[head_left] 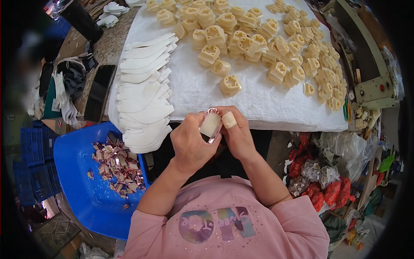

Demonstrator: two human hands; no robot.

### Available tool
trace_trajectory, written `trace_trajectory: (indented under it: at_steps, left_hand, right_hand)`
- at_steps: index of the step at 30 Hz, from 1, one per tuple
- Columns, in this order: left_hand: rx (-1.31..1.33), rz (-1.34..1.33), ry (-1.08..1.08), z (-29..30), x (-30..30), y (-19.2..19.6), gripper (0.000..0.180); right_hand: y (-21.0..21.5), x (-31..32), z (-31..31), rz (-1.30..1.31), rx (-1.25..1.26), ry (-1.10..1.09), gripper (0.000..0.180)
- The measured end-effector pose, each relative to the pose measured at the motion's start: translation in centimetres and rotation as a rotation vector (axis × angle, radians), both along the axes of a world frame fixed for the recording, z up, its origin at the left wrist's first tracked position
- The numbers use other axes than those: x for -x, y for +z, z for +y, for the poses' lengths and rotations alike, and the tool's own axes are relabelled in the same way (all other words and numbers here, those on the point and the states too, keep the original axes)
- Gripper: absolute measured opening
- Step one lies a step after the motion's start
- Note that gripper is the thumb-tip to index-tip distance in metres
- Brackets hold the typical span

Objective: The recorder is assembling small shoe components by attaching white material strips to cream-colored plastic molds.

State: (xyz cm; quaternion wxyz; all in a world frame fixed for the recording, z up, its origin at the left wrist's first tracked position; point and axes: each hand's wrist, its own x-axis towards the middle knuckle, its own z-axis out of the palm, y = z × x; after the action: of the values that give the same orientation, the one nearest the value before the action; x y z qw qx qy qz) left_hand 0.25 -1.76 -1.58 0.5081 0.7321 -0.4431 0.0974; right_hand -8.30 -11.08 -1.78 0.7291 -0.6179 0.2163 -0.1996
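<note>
Near the front edge of the white-covered table, both hands hold one small block with a cream face and a shiny, pinkish, pleated rim (211, 124), like a covered shoe heel. My left hand (192, 140) closes round its left side. My right hand (238, 136) grips it from the right, its thumb wrapped in a beige band. Beyond the hands lie many loose cream plastic blocks (230, 86), hollowed on one side. Overlapping white sole-shaped pieces (144, 86) form a long row to the left. Several shiny pinkish pieces (116, 162) lie in the blue tub (82, 203).
A dark phone (99, 93), cloth gloves (64, 97) and a black cylinder (79, 19) are on the worn surface at left. Blue crates (32, 172) stand beside the tub. At right are a metal machine frame (366, 56) and red and clear plastic bags (332, 192).
</note>
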Motion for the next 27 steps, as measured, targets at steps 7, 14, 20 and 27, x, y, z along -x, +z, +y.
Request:
trace_trajectory:
  at_steps: [7,14,20,27]
  left_hand:
    - [0.007,-0.031,0.053,3.9,-2.4,-0.5,0.047]
    - [-0.168,0.146,0.49,13.2,-5.3,-2.4,0.046]
    - [-0.49,0.027,0.9,19.8,-6.7,-4.5,0.048]
    - [-0.288,-0.109,0.63,13.7,-6.9,-0.7,0.037]
  right_hand:
    - [0.4,-1.9,-1.6,-0.173,0.041,0.165,0.036]
    - [1.7,-6.0,-1.0,-0.108,0.694,0.144,0.023]
    - [1.6,-8.8,-0.1,-0.091,0.957,0.146,0.023]
    - [0.6,-12.3,-0.2,0.098,1.047,0.016,0.02]
